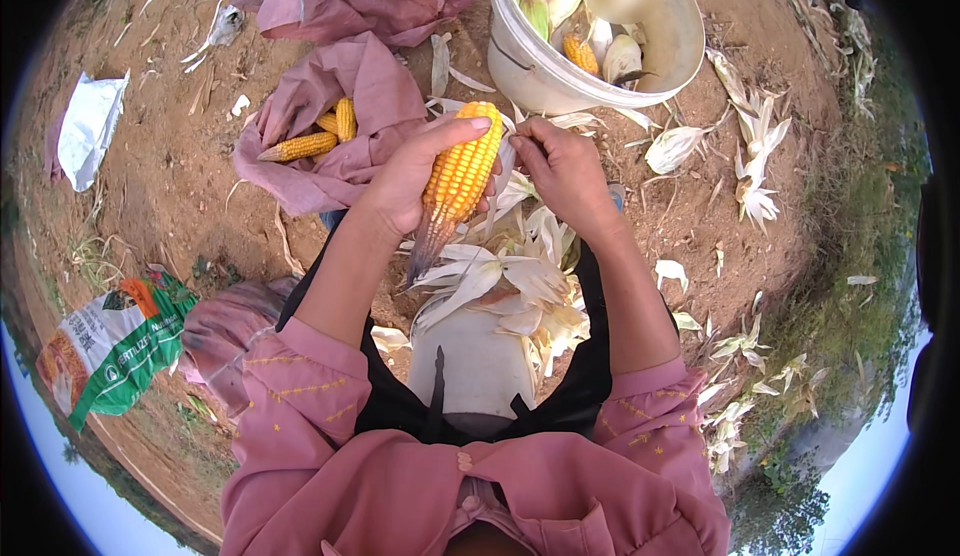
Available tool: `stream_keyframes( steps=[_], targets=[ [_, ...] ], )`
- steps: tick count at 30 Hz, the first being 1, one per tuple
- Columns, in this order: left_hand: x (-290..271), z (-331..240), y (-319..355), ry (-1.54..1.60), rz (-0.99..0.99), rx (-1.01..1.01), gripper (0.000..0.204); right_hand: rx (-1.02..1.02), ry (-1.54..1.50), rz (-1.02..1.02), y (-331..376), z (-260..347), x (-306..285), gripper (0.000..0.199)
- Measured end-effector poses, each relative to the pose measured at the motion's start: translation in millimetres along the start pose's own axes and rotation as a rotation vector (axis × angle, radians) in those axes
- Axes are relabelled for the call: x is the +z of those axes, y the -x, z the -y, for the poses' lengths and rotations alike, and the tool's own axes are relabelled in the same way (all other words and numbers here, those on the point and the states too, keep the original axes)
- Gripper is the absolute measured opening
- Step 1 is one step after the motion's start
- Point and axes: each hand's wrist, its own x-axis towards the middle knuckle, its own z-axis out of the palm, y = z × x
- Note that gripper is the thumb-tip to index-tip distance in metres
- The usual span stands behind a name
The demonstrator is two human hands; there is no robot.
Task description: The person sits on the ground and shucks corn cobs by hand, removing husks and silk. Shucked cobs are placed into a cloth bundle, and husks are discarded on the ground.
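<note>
Left hand (408, 178) is wrapped around a yellow corn cob (462, 168), mostly closed, thumb lying along the upper part near the far end; cob sits tilted in front of the person, far end leaning right, dark tapered end pointing near and left. Right hand (566, 168) is just right of the cob, fingers curled in, thumb toward the forefinger; a pale husk (507, 161) shows between it and the cob (can't tell whether it's pinched or just touching, nor how tight the fingers are). Loose husk pile (530, 281) is on the near side of the hands, between the knees, partly over a pale smooth object (468, 361). Far left of the hands: crumpled pink cloth (385, 81) with bare yellow cobs (300, 148) in its folds. Far right: white bucket (545, 86) with ears inside, mostly in husk, one showing yellow kernels (580, 54). More husk scraps (757, 161) lie to the right on the brown soil (650, 218). Out left: a white crumpled sheet (92, 131), and nearer, a green-and-white printed bag (135, 351).
</note>
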Motion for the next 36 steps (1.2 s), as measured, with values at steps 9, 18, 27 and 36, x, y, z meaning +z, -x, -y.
stream_keyframes(
  steps=[9, 18, 27, 36],
  targets=[
    [-8, 0, -6, 0.071, -0.080, 0.118, 0.036, 0.003, 0.653, 0.250, 21, -28, 9, 0.023],
    [-25, 0, -18, 0.190, -0.227, 0.309, 0.032, 0.253, -0.457, 0.463, 3, 0, -1, 0.030],
    [-26, 5, -23, 0.205, -0.287, 0.457, 0.037, 0.189, -0.473, 0.478, 9, 15, 8, 0.030],
    [-17, 7, -23, 0.134, -0.425, 0.521, 0.051, 0.132, -0.289, 0.333, 10, 14, 11, 0.024]
  ],
)
